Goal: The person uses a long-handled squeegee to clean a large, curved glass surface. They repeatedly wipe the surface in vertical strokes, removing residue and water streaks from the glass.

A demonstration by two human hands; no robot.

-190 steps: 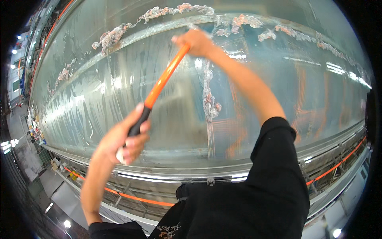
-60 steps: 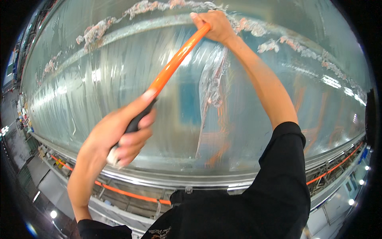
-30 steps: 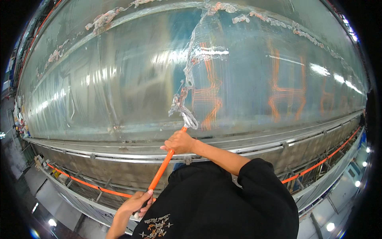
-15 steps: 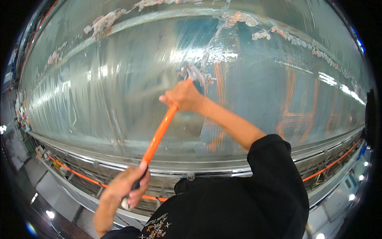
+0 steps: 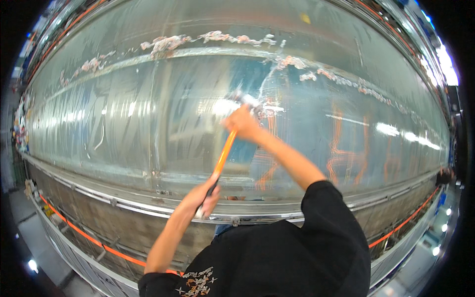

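An orange pole (image 5: 226, 154) slants between my two hands over a broad, wet, shiny panel (image 5: 198, 143). My left hand (image 5: 199, 198) is wrapped round its black lower grip, whose pale end pokes out below the fingers. Higher up, my right hand (image 5: 243, 123) closes on the same pole near its far end. Just beyond that hand is a blurred greyish clump (image 5: 242, 97) against the panel; the pole's tip is hidden there, and I cannot tell what kind of head it carries.
Lumpy pinkish-white residue (image 5: 166, 44) runs in an arc across the panel's far part. Orange streaks (image 5: 336, 148) mark its right half. Along the near edge runs a metal rail (image 5: 148, 208), with an orange line (image 5: 94, 242) below it. Another person's dark head (image 5: 444, 175) seems visible at far right.
My left hand has moved forward and right, making the pole steeper. My right hand has pushed farther across the panel. The view has tilted, showing more of the far side.
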